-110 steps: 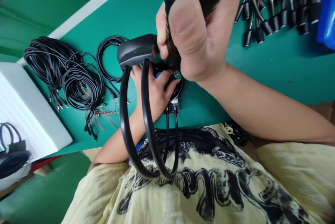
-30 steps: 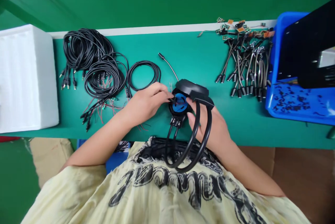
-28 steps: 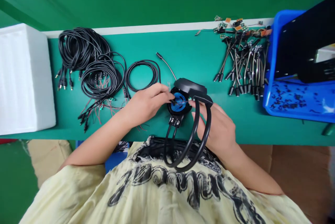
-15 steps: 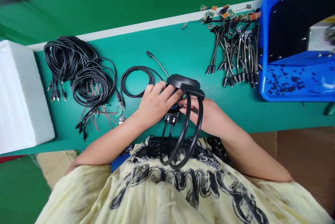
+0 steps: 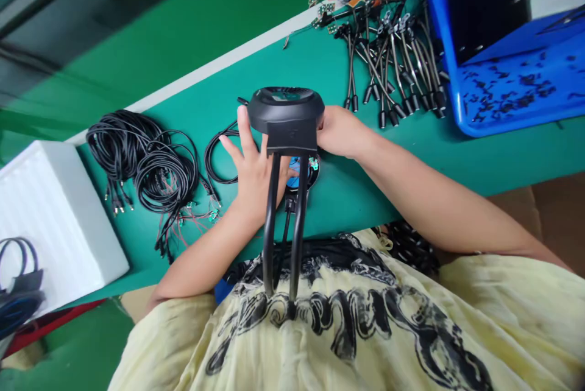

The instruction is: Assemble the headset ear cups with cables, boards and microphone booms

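Middle of the bench [image 5: 340, 202], a black round gadget [image 5: 287, 112] is held up over it, left hand [image 5: 255, 172] spread wide against it, right hand [image 5: 340, 132] at its side, grip can't be made out tbh.

Bright even light, soft shadow under right hand [image 5: 340, 132], glare on blue tray [image 5: 450, 95], fisheye bending at edges.

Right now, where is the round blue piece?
In the head view, the round blue piece sits in a black ring near the middle of the green bench, just below the black housing and beside the left hand.
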Tool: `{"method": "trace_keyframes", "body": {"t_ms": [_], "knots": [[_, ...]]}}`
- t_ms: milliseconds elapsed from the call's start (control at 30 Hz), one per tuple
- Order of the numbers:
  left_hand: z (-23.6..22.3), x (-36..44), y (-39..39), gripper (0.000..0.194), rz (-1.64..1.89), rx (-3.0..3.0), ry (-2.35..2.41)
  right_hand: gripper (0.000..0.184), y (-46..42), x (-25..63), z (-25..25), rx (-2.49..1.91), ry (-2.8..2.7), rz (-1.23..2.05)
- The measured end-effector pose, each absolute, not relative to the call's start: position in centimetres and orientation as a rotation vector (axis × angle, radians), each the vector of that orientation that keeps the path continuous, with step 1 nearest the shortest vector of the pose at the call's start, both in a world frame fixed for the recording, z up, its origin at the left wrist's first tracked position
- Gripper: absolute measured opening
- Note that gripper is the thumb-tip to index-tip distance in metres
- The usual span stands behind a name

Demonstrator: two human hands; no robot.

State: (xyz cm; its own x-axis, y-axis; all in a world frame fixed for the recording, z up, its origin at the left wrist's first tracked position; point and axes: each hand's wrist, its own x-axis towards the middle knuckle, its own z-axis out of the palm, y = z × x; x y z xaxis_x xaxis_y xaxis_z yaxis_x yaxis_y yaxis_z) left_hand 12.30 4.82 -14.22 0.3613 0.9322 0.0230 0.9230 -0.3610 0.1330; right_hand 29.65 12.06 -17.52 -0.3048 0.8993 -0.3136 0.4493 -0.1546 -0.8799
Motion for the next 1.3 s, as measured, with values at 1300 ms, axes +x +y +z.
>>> {"method": "trace_keyframes", "body": {"t_ms": [1300], "knots": [[-14.8,12.3,4.1,0.061,0.113,2.65,1.712,0.04,6.5,30.6,-20.1,-1.277,-2.239,0.701]]}}
